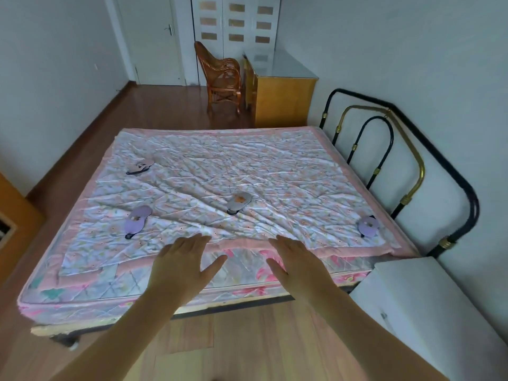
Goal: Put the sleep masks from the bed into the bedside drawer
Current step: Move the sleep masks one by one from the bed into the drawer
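Several sleep masks lie on the bed [275, 166], which has a crumpled floral sheet. A purple mask [137, 223] rests near the front left, a grey mask with an orange patch [238, 201] in the middle, a purple one [368, 225] by the headboard, and a pale one [139, 166] far left. My left hand [183, 268] and my right hand [298, 264] hover over the bed's near edge, fingers spread, holding nothing. The white bedside cabinet [428, 303] stands at the lower right with its drawer closed.
A black and brass metal headboard [412, 171] stands against the right wall. A wicker chair [221, 77] and a yellow wooden desk [280, 92] stand beyond the bed. Wooden floor lies between me and the bed. A wooden piece of furniture [13, 224] sits at the left edge.
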